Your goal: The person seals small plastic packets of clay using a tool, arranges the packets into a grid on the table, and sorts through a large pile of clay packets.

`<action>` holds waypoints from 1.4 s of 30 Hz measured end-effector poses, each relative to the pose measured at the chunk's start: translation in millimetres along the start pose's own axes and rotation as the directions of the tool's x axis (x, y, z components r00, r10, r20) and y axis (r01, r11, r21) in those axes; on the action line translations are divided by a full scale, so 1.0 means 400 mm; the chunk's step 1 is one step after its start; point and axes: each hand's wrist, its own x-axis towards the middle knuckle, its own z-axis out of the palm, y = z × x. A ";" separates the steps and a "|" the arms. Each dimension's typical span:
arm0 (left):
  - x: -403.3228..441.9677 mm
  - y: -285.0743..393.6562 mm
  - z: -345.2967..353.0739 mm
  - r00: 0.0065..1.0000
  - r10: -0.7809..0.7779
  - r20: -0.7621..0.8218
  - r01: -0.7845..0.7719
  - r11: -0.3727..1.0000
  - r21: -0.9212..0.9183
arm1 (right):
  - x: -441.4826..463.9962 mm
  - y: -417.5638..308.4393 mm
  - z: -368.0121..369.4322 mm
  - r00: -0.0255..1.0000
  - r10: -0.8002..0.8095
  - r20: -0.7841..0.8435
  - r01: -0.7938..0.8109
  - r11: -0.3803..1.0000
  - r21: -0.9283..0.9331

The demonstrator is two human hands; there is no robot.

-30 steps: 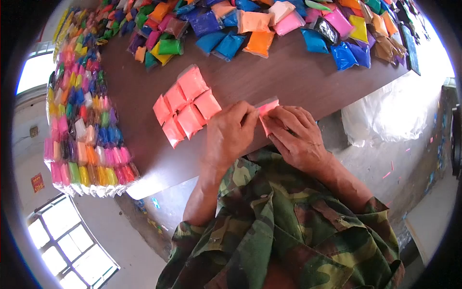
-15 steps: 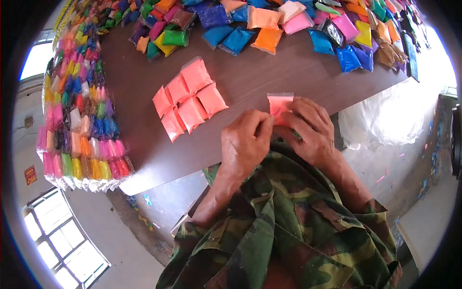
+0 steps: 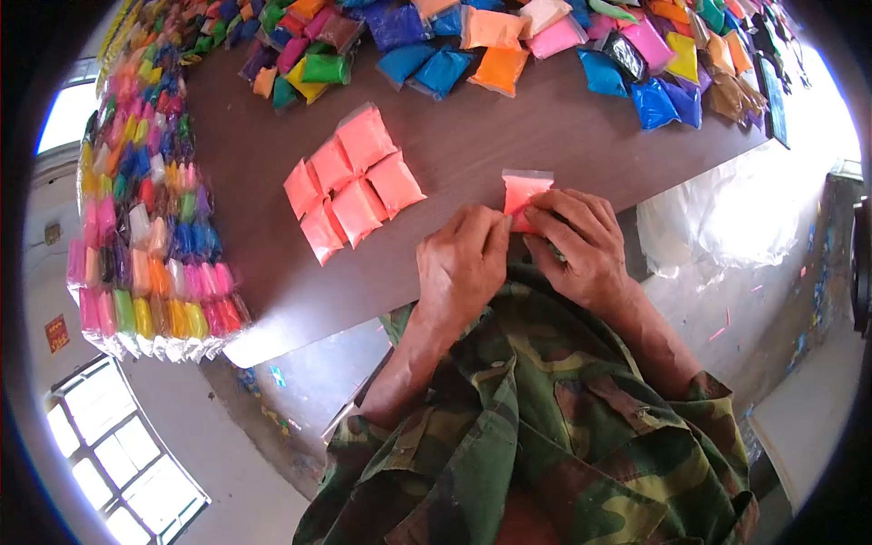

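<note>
A small clear packet with coral-pink filling is held at the near edge of the table, its clear top strip pointing away from me. My right hand pinches its right side, thumb below and fingers across the front. My left hand is closed, with thumb and forefinger at the packet's lower left corner. To the left, several matching coral-pink packets lie flat in two rows, edges touching or overlapping.
Brown tabletop carries heaped packets of many colours along its far side. Tight rows of coloured packets line the left edge. A translucent plastic bag hangs beyond the right table edge.
Both hands and the packet stay in nearly the same place. My right fingers have shifted slightly on the packet, baring a little more of its front. The view has tilted slightly.
</note>
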 end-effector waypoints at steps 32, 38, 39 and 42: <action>-0.062 -0.010 0.035 0.988 0.078 -0.133 -0.054 0.984 0.170 | 0.047 -0.025 -0.008 0.997 0.074 0.017 -0.072 0.991 -0.110; -0.055 -0.019 0.014 0.983 0.088 -0.164 -0.059 0.982 0.179 | 0.046 -0.021 -0.002 0.997 0.076 0.006 -0.075 0.993 -0.095; -0.064 -0.011 0.016 0.982 0.110 -0.152 -0.089 0.986 0.140 | 0.044 -0.021 -0.001 0.997 0.078 0.001 -0.077 0.993 -0.089; -0.069 0.002 0.021 0.985 0.128 -0.114 -0.116 0.987 0.110 | 0.042 -0.021 -0.001 0.997 0.082 0.006 -0.081 0.993 -0.088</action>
